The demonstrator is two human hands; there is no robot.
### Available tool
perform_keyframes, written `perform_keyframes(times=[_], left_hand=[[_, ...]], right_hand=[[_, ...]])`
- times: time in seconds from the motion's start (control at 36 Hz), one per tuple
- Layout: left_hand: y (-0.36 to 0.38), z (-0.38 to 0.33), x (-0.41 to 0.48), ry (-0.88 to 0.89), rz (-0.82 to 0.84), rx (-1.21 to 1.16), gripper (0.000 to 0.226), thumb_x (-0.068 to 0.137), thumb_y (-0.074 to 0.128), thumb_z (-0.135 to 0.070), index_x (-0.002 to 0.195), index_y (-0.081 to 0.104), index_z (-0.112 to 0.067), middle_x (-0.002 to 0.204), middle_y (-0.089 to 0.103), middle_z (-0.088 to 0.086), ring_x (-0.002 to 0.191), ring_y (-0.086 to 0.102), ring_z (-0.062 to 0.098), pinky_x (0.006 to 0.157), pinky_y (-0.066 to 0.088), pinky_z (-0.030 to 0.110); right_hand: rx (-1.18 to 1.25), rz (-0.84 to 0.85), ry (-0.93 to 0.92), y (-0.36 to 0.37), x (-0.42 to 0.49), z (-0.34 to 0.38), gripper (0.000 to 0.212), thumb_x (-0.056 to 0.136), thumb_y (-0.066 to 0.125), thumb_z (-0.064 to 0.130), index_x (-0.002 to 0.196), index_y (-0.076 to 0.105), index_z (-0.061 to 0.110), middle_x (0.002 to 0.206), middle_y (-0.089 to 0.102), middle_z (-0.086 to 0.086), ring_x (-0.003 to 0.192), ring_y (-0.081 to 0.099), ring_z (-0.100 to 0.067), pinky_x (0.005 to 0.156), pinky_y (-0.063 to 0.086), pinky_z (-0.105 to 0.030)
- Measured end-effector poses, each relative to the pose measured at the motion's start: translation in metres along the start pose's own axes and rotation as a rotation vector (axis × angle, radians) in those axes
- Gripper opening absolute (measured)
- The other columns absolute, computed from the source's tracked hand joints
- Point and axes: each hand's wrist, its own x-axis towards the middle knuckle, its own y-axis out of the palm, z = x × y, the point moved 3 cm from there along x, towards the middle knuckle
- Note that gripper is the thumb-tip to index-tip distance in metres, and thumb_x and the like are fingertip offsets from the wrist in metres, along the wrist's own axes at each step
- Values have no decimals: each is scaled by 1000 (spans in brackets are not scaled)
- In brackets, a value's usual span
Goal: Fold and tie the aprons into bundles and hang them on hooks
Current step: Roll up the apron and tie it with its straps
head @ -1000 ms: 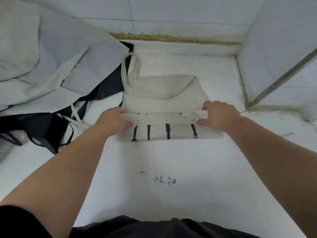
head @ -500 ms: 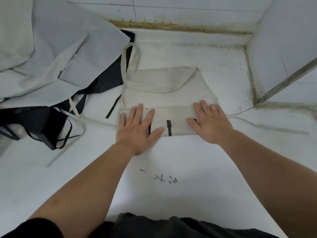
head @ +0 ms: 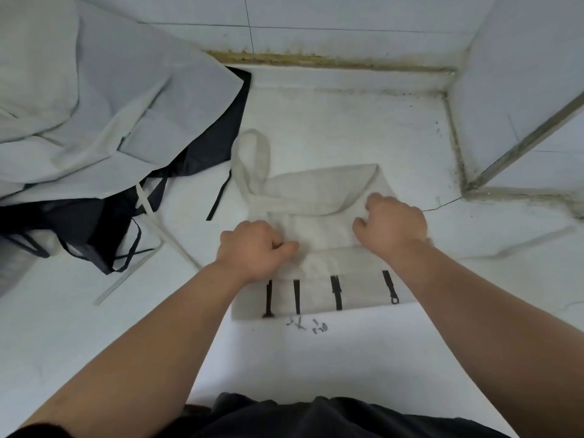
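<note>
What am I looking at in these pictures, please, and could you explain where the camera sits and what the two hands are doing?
There is no machine here. A person works with bare hands, and a camera worn on their head looks forward and down, so every picture shows their own arms reaching out. On the white surface lies a beige apron, partly folded, with its neck loop at the far left. The left hand and the right hand both grip its cloth with curled fingers. To the left sits a heap of grey aprons and dark aprons.
</note>
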Motion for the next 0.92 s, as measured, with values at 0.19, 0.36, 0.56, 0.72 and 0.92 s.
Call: perform_keyframes(times=[0.19,0.36,0.56,0.72,0.92], left_hand=[[-12,11,4,-149,-200,-57,35,85,60,-34,120,60,-27,140,36,-3,130,26,25,100,32,39],[-25,26,26,-374,-129,-351,105,80,67,-20,151,-9,-30,155,-3,8,132,32,33,100,41,39],[-53,18,70,-292,-204,-428,106,82,71,-32,153,-8,-24,149,26,13,125,46,27,89,38,29],[-52,13,91,-306,-231,-396,92,86,65,-30,153,3,-20,145,29,14,126,41,31,90,39,34],[-37,9,92,-259,-146,-278,55,84,61,-20,135,40,-16,125,41,12,115,46,33,81,39,30]], right_hand=[[83,378,-212,-5,12,18,60,90,54,34,145,29,34,134,51,2,120,50,-23,80,39,-28],[135,216,-205,-23,40,24,21,98,41,39,89,49,22,110,60,-7,104,54,-28,78,41,-32],[893,-144,132,-58,95,15,37,97,47,33,126,48,10,120,56,-9,115,53,-29,86,39,-24],[934,78,83,-52,103,16,72,95,45,14,151,5,35,136,47,-2,91,54,-21,89,53,-44],[700,-25,189,-31,92,-8,45,94,44,16,139,40,17,104,61,-6,82,51,-20,63,39,-24]])
